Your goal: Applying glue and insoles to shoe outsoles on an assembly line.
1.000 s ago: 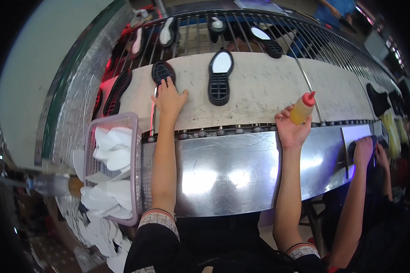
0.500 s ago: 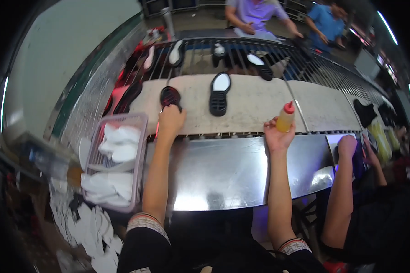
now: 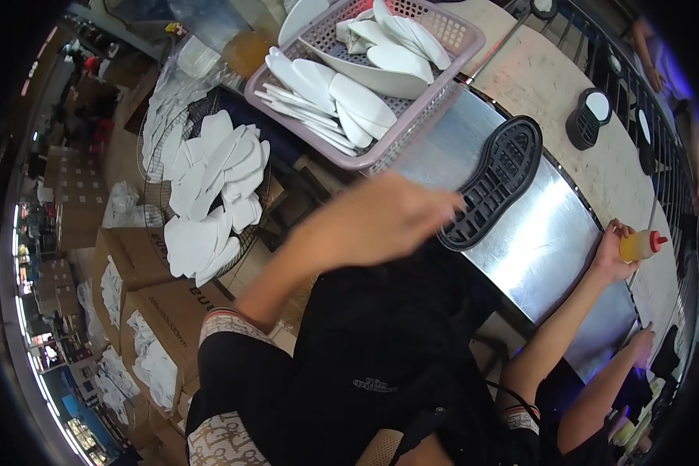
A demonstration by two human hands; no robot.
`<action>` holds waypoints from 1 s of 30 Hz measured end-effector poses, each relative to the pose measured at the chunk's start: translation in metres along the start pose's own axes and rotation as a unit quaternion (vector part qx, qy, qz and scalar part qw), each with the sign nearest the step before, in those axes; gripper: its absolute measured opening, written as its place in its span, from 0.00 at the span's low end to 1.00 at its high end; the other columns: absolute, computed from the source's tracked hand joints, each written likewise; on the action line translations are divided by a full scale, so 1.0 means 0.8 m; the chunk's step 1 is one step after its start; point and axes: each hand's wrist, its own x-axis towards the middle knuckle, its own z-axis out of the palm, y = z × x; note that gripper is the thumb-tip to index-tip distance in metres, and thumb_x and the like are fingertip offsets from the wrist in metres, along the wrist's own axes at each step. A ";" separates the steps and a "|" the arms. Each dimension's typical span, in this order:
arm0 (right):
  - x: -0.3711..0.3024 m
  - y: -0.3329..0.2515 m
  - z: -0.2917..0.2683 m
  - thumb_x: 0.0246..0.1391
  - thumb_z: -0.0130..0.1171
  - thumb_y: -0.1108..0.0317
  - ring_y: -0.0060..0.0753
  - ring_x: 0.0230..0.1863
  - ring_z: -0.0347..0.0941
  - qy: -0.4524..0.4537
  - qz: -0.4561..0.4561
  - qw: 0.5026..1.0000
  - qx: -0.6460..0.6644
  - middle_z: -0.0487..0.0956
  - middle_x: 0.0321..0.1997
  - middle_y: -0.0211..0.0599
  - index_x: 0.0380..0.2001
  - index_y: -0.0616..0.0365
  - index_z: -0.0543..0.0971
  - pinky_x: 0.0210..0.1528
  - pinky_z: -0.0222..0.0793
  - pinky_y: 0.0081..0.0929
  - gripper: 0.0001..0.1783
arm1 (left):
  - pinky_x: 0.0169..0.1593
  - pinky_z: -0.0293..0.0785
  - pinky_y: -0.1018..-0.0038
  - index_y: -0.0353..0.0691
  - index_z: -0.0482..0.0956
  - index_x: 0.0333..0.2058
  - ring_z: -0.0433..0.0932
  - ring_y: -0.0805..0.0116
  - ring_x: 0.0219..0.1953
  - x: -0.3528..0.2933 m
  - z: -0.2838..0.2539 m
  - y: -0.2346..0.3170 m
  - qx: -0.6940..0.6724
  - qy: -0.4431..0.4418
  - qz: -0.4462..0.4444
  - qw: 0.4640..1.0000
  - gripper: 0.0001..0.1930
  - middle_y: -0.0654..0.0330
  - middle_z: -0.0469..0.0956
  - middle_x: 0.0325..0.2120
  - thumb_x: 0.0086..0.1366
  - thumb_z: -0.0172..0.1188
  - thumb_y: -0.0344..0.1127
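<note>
A black shoe sole point(image 3: 495, 180) lies on the metal table, its open lattice facing up and its near end at the table's edge. My left hand point(image 3: 384, 217) is beside that end, fingertips close to the sole's rim. Motion smears this hand, so whether its fingers grip anything is unclear. Over the table's far right part, my right hand point(image 3: 615, 252) is wrapped round a squeeze bottle point(image 3: 637, 245) with a red cap and yellow liquid inside. The bottle is tipped sideways, its nozzle pointing right.
A pink plastic basket point(image 3: 467, 48) of white insoles stands left of the sole. Lower left, a wire basket point(image 3: 262, 203) holds more white insoles, near cardboard boxes point(image 3: 171, 311). Another sole point(image 3: 584, 128) with a white patch sits on the conveyor point(image 3: 540, 74). A co-worker's hand point(image 3: 641, 346) is at right.
The view has swung down and left. My left hand has left the conveyor, and a black sole now lies on the metal table. My right hand still holds the bottle, now tipped over.
</note>
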 end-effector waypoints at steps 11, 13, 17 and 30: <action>-0.005 0.007 0.007 0.52 0.42 0.54 0.37 0.35 0.63 -0.010 -0.005 1.000 -0.029 0.66 0.33 0.45 0.40 0.65 0.67 0.51 0.59 0.44 0.23 | 0.46 0.68 0.56 0.38 0.80 0.33 0.79 0.52 0.38 0.050 -0.178 -0.056 0.555 0.139 -0.204 0.795 0.18 0.51 0.81 0.32 0.50 0.66 0.46; -0.005 0.006 0.009 0.53 0.42 0.54 0.37 0.35 0.63 -0.001 -0.010 0.999 -0.034 0.66 0.33 0.45 0.40 0.65 0.67 0.51 0.59 0.43 0.23 | 0.41 0.71 0.60 0.41 0.79 0.32 0.80 0.52 0.35 0.043 -0.187 -0.055 0.527 0.215 -0.156 0.807 0.15 0.53 0.81 0.30 0.49 0.66 0.43; -0.003 0.000 0.012 0.53 0.39 0.55 0.37 0.35 0.61 0.000 -0.002 1.000 -0.029 0.65 0.33 0.43 0.40 0.65 0.68 0.50 0.58 0.44 0.22 | 0.33 0.72 0.68 0.36 0.77 0.34 0.80 0.58 0.30 0.030 -0.204 -0.030 0.450 0.268 -0.145 0.839 0.17 0.55 0.81 0.26 0.52 0.65 0.43; -0.001 0.007 0.006 0.53 0.41 0.57 0.37 0.36 0.61 -0.019 0.015 0.999 -0.032 0.65 0.34 0.46 0.42 0.66 0.66 0.52 0.57 0.43 0.22 | 0.44 0.71 0.61 0.43 0.81 0.35 0.79 0.51 0.38 0.025 -0.186 -0.041 0.522 0.298 -0.234 0.764 0.13 0.53 0.81 0.31 0.53 0.64 0.43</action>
